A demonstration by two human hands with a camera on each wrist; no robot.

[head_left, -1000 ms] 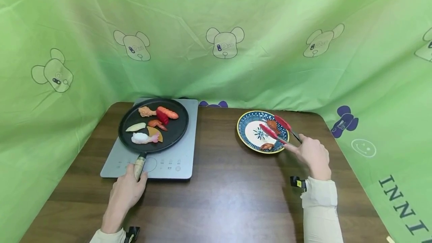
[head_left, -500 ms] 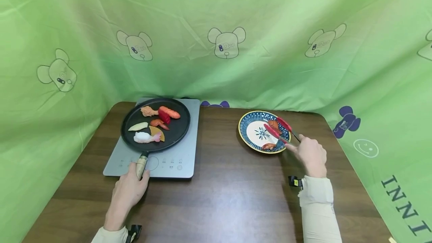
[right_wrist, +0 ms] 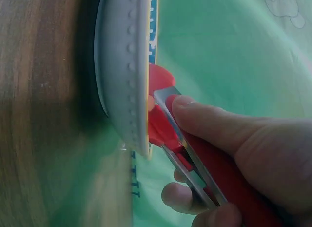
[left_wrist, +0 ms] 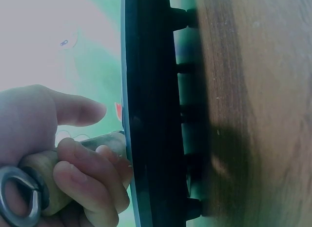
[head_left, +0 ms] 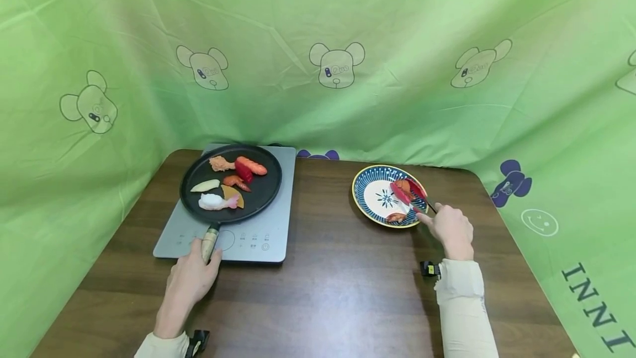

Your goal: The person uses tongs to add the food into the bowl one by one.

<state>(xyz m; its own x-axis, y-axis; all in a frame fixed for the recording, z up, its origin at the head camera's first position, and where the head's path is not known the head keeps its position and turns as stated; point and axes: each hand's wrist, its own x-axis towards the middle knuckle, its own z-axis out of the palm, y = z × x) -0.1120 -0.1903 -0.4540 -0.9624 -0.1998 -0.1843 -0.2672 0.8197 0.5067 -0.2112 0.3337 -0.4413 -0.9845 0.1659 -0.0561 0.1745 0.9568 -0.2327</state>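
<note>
My left hand [head_left: 191, 278] grips the wooden handle [head_left: 209, 243] of a black frying pan [head_left: 263, 198], its fingers curled round it in the left wrist view. Toy foods lie in the pan, among them a fried drumstick [head_left: 221, 163], a shrimp sushi [head_left: 213, 202] and a small chicken wing [head_left: 236, 182]. My right hand [head_left: 451, 230] squeezes red-tipped tongs [right_wrist: 185, 154] over a patterned plate [head_left: 365, 206]. Between the tong tips is a brown-orange toy meat piece [head_left: 404, 185]. A second brown piece [head_left: 396, 217] rests near the plate's front rim.
Under the pan sits a grey induction cooktop [head_left: 270, 231] at the left of the wooden table [head_left: 328, 291]. Green printed curtains [head_left: 278, 70] hang behind and at both sides of the table.
The tong tips have come closer together around the meat piece at the back of the plate. My right hand has shifted slightly left; the left hand keeps its hold on the pan handle.
</note>
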